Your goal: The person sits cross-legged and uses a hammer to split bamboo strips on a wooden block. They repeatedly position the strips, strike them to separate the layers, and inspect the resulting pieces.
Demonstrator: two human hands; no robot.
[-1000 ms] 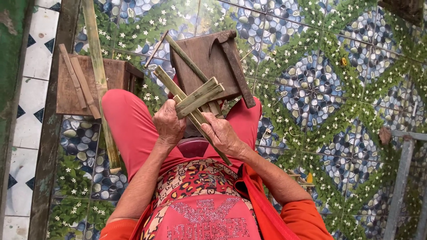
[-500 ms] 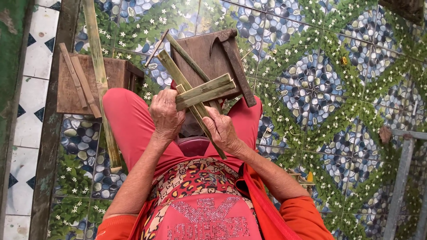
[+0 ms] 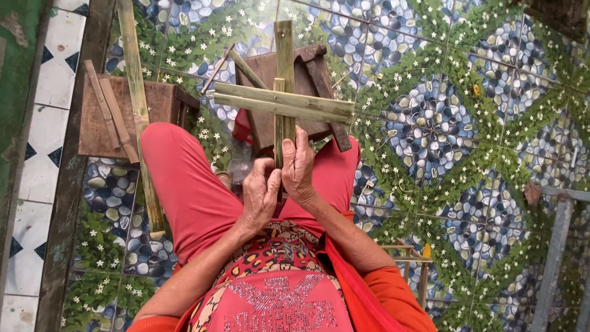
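Observation:
I hold a cross of split green bamboo strips [image 3: 284,103] upright in front of me. Two strips run crosswise, and the upright strips pass through them. My left hand [image 3: 259,197] and my right hand [image 3: 299,166] are side by side, both closed around the lower end of the upright strips, just above my lap. Behind the cross stands a dark wooden stool [image 3: 307,80] with more bamboo pieces lying on it.
A low wooden stool [image 3: 160,107] at the left carries two short bamboo sticks [image 3: 110,110]. A long bamboo pole [image 3: 138,110] leans past it beside my red-clad leg. The floor is patterned tile [image 3: 442,123]. A metal frame [image 3: 556,246] stands at the right.
The bamboo cross has turned from a slanted position to upright, and both hands have slid down from the crossing point to the lower end of the upright strips.

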